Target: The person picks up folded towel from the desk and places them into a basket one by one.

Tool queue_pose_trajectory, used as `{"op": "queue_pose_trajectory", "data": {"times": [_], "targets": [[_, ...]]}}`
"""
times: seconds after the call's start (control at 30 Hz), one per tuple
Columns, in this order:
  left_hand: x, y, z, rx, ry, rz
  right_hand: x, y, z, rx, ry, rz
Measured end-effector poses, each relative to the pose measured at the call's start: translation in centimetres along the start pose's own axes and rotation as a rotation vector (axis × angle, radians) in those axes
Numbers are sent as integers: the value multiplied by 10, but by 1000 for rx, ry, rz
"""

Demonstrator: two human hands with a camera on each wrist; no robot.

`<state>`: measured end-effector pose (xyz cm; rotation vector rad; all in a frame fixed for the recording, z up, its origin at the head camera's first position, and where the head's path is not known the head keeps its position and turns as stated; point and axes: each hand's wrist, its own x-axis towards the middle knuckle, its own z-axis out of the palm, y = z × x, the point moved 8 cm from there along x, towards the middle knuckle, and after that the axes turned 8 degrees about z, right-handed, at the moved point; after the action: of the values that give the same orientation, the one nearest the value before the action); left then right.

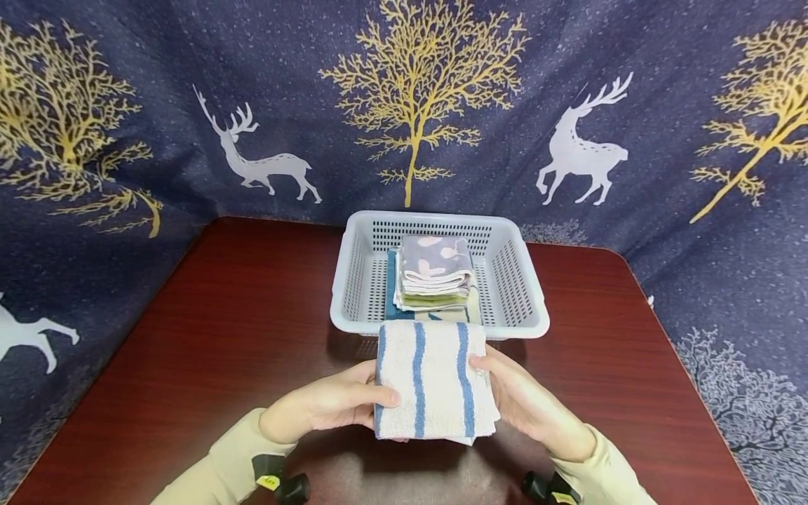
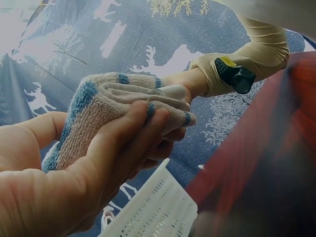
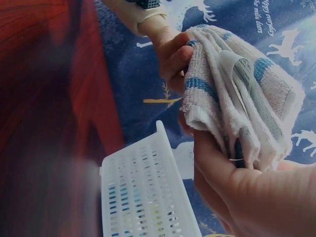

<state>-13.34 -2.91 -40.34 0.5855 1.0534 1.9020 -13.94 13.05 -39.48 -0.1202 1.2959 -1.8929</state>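
Both hands hold a folded white towel with blue stripes (image 1: 440,382) above the table, just in front of the basket. My left hand (image 1: 334,398) grips its left side, thumb on top and fingers underneath. On the right side, my right hand (image 1: 527,396) pinches it with the thumb on the upper face. In the right wrist view the towel's folded layers (image 3: 232,98) fan slightly apart, and a white label (image 3: 237,74) sticks out between them. The left wrist view shows the left fingers (image 2: 118,131) under the layers.
A pale plastic basket (image 1: 344,308) with slotted walls stands at the back middle of the dark red table (image 1: 252,301). Inside lies a stack of folded towels, a grey one with pink shapes (image 1: 435,256) on top. A dark blue patterned cloth (image 1: 284,91) hangs behind.
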Motion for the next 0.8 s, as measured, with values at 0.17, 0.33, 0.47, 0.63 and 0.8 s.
{"op": "queue_pose_trajectory", "data": {"times": [0.17, 0.33, 0.47, 0.63, 0.8], "targets": [[2, 2, -1, 19, 22, -13, -1, -3, -3, -21, 19, -1], [4, 2, -3, 40, 44, -24, -2, -6, -5, -42, 41, -5], [5, 2, -5, 25, 52, -25, -1, -7, -4, -34, 37, -1], [6, 5, -7, 0, 57, -12, -3, -13, -3, -14, 3, -39], [8, 9, -8, 12, 84, -7, -3, -15, -3, 11, -8, -43]]}}
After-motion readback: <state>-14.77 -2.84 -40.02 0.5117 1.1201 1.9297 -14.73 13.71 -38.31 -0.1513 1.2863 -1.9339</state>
